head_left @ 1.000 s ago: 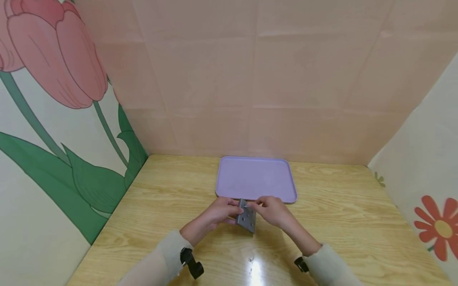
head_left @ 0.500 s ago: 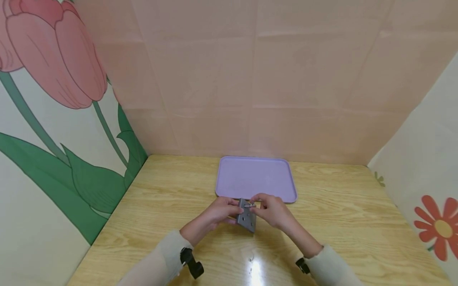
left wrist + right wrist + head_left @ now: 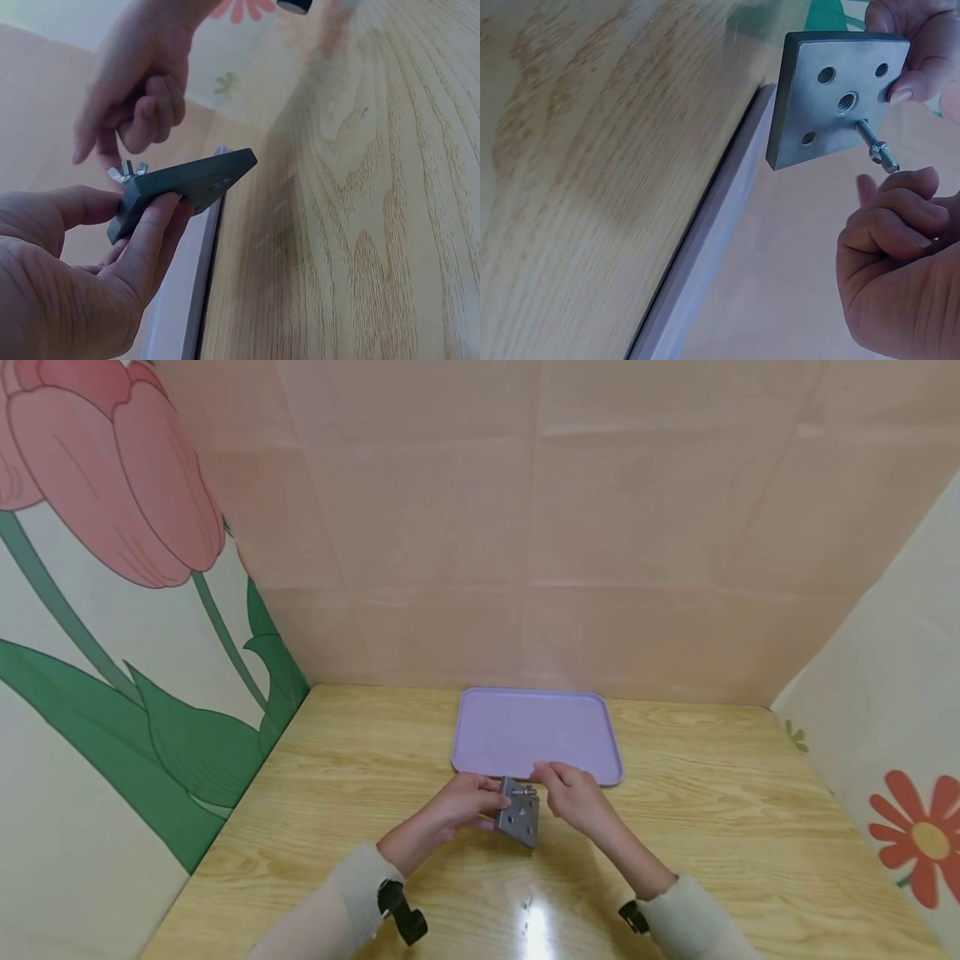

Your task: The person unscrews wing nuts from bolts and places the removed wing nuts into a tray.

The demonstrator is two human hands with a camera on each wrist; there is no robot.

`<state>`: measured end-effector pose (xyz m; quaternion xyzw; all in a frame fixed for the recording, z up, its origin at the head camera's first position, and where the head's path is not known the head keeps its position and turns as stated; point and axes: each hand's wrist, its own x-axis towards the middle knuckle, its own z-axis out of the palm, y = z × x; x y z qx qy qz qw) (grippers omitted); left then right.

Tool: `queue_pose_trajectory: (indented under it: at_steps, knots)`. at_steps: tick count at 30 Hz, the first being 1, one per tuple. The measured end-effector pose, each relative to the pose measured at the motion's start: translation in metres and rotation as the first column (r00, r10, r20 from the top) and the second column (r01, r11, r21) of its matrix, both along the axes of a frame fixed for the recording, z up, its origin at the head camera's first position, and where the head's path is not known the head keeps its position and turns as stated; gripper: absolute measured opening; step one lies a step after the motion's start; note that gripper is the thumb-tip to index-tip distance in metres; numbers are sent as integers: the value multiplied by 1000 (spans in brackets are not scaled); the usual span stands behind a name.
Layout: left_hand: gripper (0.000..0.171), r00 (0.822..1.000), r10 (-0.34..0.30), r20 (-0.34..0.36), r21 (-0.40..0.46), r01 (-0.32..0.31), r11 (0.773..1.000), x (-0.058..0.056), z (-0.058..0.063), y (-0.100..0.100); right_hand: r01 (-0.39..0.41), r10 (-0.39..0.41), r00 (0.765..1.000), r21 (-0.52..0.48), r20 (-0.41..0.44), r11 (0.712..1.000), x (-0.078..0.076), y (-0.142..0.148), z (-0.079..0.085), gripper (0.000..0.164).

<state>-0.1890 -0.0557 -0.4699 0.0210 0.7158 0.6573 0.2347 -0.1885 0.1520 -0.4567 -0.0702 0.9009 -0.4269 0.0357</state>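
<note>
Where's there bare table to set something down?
The table is bare between the purple tray and tulip wall, and between tray and red-flower wall. The tray's visible surface is bare too. It's crowded around the tray's near edge: the left hand holds the gray plate with its bolt, the right hand beside it.

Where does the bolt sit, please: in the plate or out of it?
In: the right wrist view shows the bolt set into one corner of the plate.

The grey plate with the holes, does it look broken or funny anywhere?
Nothing looks broken. One odd bit: on the plate, a bolt sticks out near one corner, and its nut sits partway along with a gap behind it, so it probably isn't tightened.
</note>
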Motion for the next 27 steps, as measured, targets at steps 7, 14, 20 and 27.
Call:
queue_pose_trajectory:
  at_steps: [7,14,20,27]
  knots:
    - [26,1000,4,-8,2,-4,1000,-1,-2,0,-19,14,994,46,104,999,1,2,-4,60]
    - [27,1000,5,-7,4,-5,1000,-2,-4,0,-9,6,984,18,179,1000,0,0,-7,60]
    - [27,1000,5,-6,6,-5,1000,-1,-4,-1,-8,5,977,14,211,1000,1,-1,-7,63]
    - [26,1000,0,-3,25,0,1000,-1,-4,-1,-14,7,980,36,200,999,-1,-3,-6,57]
